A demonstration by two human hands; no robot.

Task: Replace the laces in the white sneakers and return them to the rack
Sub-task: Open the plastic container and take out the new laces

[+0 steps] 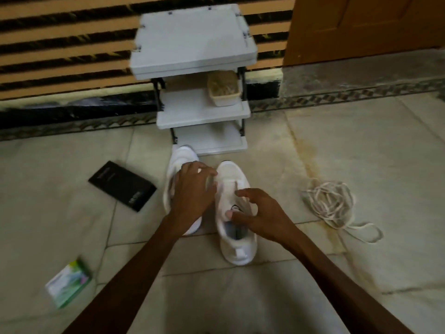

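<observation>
Two white sneakers stand side by side on the tiled floor, toes toward the rack. My left hand lies over the left sneaker, fingers spread and blurred by motion. My right hand hovers over the opening of the right sneaker, fingers loosely curled and the thumb at the tongue. Neither hand plainly grips anything. The right sneaker shows no lace. A tangled heap of whitish laces lies on the floor to the right. The white three-shelf rack stands just beyond the shoes against the wall.
A tub of brownish material sits on the rack's middle shelf. A flat black box lies left of the shoes, and a small green and white packet nearer me. A striped wall and a wooden door stand behind.
</observation>
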